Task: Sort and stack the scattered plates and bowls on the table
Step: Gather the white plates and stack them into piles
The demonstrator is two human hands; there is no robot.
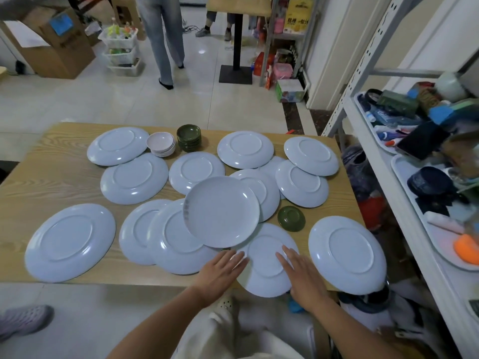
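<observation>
Both hands are lying flat on one pale blue plate (267,257) that is sitting face down at the near edge of the wooden table (39,177), with its near rim hanging a little over that edge. The left hand (220,272) is resting with straight fingers, held close together, on the left rim of this plate. The right hand (302,277) is lying with straight fingers on its right part. Neither hand is gripping anything. Just behind, one upright plate (221,211) is lying face up on top of its neighbours, and its near rim is covering the far edge of the plate under the hands. The other blue plates (70,242) are lying face down all over the table, several of them overlapping. At the far side a stack of pink bowls (160,145) is standing just beside a stack of green bowls (188,138). A single green bowl (290,218) is lying upside down near the right of the upright plate
</observation>
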